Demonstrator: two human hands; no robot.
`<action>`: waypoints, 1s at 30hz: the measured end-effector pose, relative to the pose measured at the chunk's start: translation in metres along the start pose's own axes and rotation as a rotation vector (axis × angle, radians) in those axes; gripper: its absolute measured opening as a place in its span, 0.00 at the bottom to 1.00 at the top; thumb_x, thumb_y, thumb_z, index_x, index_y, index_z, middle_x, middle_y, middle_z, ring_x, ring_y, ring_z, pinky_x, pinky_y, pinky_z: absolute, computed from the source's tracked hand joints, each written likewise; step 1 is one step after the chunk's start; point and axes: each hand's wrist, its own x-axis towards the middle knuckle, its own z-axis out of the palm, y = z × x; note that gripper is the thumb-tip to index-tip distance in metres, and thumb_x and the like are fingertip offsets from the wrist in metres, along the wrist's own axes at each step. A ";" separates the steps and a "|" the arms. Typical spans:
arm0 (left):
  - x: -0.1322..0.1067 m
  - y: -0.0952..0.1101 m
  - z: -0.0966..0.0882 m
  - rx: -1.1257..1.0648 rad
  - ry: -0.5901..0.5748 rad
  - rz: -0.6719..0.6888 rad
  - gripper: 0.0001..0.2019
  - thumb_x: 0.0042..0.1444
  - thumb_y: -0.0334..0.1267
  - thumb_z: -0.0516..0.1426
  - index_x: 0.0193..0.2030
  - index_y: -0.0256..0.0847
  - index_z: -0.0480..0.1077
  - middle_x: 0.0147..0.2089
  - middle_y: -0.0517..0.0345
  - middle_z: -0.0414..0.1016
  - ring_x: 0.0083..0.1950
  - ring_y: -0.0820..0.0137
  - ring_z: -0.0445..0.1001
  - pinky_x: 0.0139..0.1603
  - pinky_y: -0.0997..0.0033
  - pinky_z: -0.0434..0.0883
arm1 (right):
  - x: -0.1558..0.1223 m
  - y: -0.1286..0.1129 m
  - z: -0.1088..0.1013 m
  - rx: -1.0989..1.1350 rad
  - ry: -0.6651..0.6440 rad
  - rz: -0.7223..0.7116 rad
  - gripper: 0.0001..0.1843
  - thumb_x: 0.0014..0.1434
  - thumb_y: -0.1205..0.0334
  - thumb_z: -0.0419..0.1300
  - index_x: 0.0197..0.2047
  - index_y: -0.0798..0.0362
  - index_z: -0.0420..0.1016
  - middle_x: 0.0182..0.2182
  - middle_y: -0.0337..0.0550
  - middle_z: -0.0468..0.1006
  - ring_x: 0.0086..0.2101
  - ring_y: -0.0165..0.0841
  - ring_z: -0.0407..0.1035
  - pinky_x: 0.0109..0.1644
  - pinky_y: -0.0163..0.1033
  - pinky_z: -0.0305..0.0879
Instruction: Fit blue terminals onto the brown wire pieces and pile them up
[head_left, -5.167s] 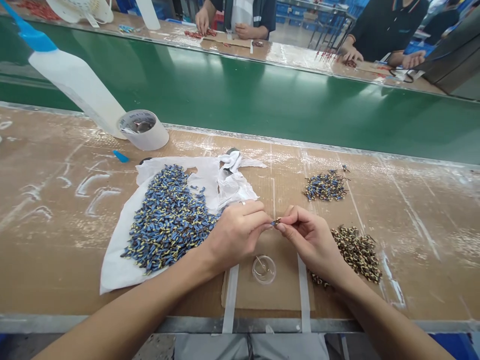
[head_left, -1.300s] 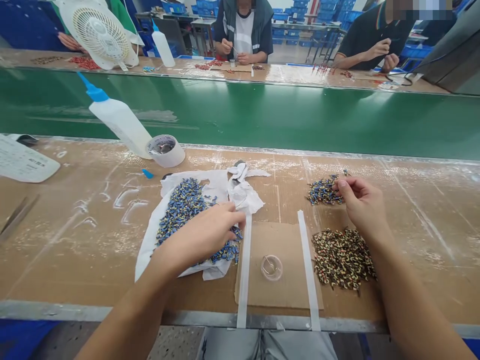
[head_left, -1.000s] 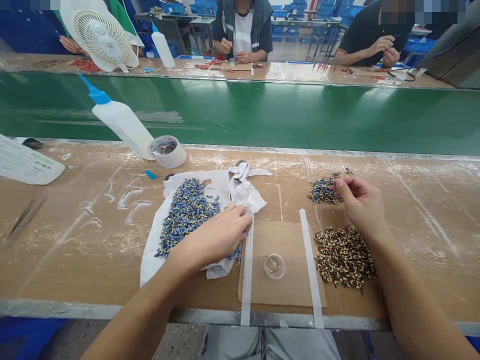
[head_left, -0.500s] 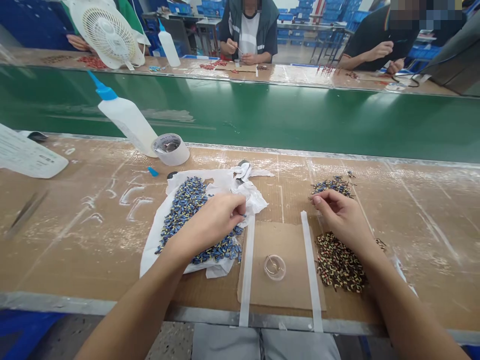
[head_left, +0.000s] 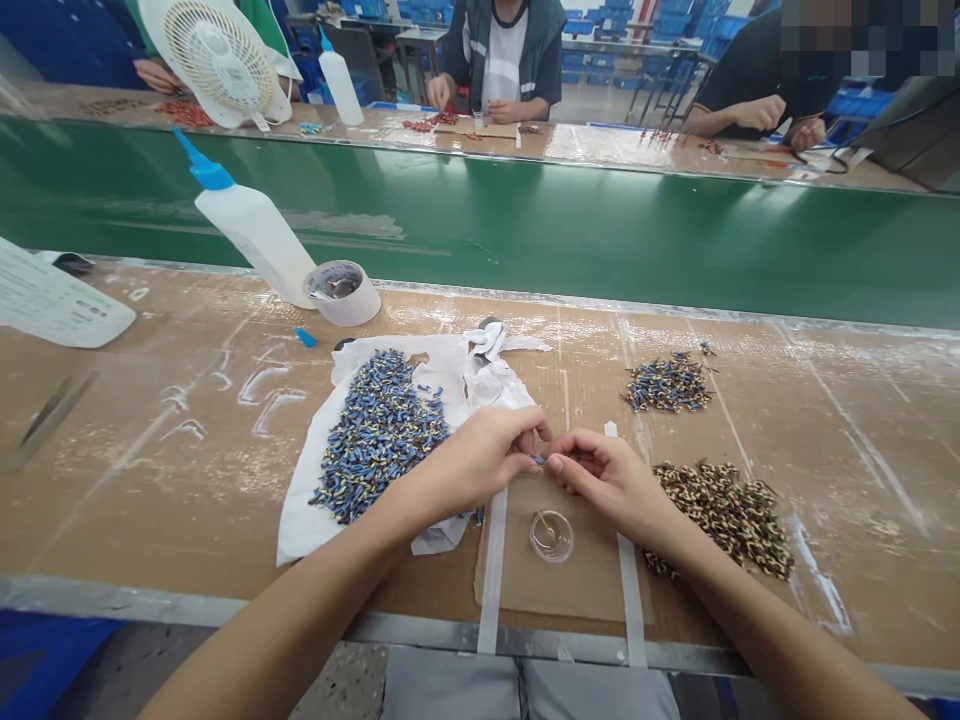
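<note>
Both hands meet above a taped cardboard pad (head_left: 570,585). The left hand (head_left: 480,462) and right hand (head_left: 604,478) pinch a small blue piece (head_left: 538,460) between their fingertips, just above a clear dish (head_left: 551,535).

The person is showing a bare left hand (head_left: 480,465) and a bare right hand (head_left: 611,480), both forearms running uncovered to the lower edge, and is wearing a grey garment (head_left: 525,690), creased down the middle, over the lap.

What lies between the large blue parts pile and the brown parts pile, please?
Head view: left hand and right hand pinching a part; clear round dish.
</note>
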 end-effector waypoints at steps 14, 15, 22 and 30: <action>0.001 0.000 0.014 0.054 0.091 0.080 0.05 0.59 0.31 0.56 0.42 0.38 0.69 0.40 0.54 0.76 0.42 0.67 0.73 0.43 0.67 0.68 | 0.000 0.005 -0.001 -0.046 0.138 0.008 0.09 0.62 0.56 0.58 0.36 0.52 0.72 0.28 0.41 0.76 0.28 0.33 0.70 0.32 0.36 0.67; 0.001 0.000 0.014 0.037 0.096 0.072 0.05 0.59 0.31 0.56 0.42 0.37 0.70 0.39 0.55 0.76 0.41 0.67 0.73 0.42 0.67 0.68 | 0.000 0.006 -0.001 -0.066 0.144 0.001 0.08 0.62 0.56 0.58 0.37 0.52 0.72 0.29 0.42 0.77 0.29 0.34 0.71 0.32 0.37 0.68; 0.001 0.004 0.014 -0.253 0.131 -0.027 0.03 0.59 0.31 0.58 0.39 0.36 0.72 0.36 0.55 0.78 0.38 0.71 0.76 0.41 0.70 0.71 | -0.003 0.004 -0.001 -0.206 0.227 -0.107 0.05 0.62 0.60 0.58 0.38 0.51 0.73 0.33 0.44 0.80 0.31 0.36 0.74 0.36 0.40 0.70; 0.002 0.001 0.018 -0.313 0.089 -0.017 0.04 0.57 0.26 0.57 0.37 0.35 0.72 0.33 0.57 0.77 0.35 0.72 0.74 0.39 0.72 0.70 | -0.006 -0.003 -0.001 -0.370 0.209 -0.263 0.05 0.63 0.65 0.57 0.37 0.50 0.74 0.32 0.42 0.76 0.31 0.35 0.70 0.35 0.39 0.64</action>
